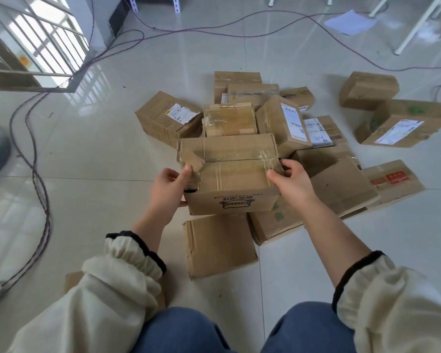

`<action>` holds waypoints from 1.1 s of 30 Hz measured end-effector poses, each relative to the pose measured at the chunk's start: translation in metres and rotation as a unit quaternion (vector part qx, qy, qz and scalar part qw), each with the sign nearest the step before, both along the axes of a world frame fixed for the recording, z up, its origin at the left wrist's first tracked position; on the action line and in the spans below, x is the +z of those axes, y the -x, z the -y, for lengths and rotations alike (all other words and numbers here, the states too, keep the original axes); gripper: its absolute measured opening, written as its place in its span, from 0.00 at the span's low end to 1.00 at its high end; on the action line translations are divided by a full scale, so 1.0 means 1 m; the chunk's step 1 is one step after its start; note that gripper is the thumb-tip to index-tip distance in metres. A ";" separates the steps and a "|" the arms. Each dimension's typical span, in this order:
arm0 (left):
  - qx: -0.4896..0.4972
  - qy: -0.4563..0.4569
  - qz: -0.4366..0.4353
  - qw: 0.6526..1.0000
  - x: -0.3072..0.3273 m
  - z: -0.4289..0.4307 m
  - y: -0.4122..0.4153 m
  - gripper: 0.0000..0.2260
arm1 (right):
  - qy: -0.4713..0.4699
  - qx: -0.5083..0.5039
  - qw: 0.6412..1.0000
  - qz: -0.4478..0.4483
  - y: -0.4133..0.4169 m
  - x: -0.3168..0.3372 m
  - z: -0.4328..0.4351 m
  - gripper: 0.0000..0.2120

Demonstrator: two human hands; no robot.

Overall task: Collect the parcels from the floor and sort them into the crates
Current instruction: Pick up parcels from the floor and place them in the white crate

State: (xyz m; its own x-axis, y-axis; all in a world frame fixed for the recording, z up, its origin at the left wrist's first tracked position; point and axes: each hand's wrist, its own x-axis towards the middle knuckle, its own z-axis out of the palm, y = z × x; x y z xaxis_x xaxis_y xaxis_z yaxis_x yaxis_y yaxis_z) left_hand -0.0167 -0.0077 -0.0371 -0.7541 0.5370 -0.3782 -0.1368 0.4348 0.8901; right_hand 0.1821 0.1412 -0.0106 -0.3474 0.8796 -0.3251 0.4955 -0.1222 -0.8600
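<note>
A taped cardboard parcel (229, 171) with a dark printed logo on its near face is held above a heap of several brown parcels (278, 118) on the tiled floor. My left hand (168, 189) grips its left end, thumb on the top. My right hand (290, 182) grips its right end, thumb on top and fingers round the side. Another flat parcel (218, 244) lies on the floor just below it. No crate is in view.
Two parcels (402, 122) lie apart at the right, one with a white label. Dark cables (40, 184) snake over the floor at the left. A window frame (36, 47) stands at the upper left, white furniture legs (418, 24) and a paper sheet (349, 21) at the upper right.
</note>
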 end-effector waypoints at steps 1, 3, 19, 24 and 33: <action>0.020 -0.019 0.028 0.999 0.005 -0.001 0.001 0.15 | -0.004 0.032 0.999 -0.008 -0.001 0.004 -0.002 0.18; 0.050 -0.052 0.092 0.993 0.015 -0.003 0.007 0.19 | -0.007 0.091 0.995 -0.026 -0.005 0.008 -0.009 0.19; -0.026 -0.015 0.206 0.978 0.007 0.006 0.023 0.36 | 0.240 -0.006 0.956 -0.168 -0.024 -0.012 -0.020 0.39; -0.044 0.034 0.216 0.975 -0.006 0.015 0.016 0.24 | 0.259 0.071 0.961 -0.064 -0.028 -0.021 -0.018 0.14; -0.066 0.020 0.194 0.979 -0.016 0.017 0.015 0.21 | 0.245 0.081 0.966 -0.037 -0.029 -0.027 -0.015 0.14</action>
